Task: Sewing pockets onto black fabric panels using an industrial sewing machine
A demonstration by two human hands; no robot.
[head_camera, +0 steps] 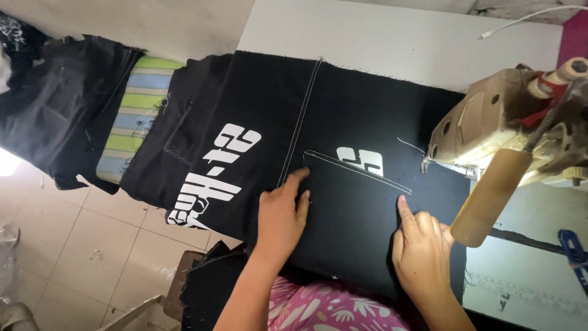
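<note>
A large piece of black fabric [343, 104] with white printed shapes and a white stitched seam lies spread over the white sewing table [380, 37]. On top of it sits a smaller black pocket piece [355, 208] with a stitched top edge. My left hand [280, 214] rests flat on the pocket piece's left edge, fingers together. My right hand [419, 245] presses its index finger on the pocket's right edge. Neither hand grips anything.
A beige sewing machine [490, 122] stands at the right, with a tan lever [490, 196] hanging beside my right hand. More black garments [55, 104] lie over a striped cushion [138, 116] at the left. A white cable [520, 18] runs at the back. Blue scissors [572, 248] lie at the far right.
</note>
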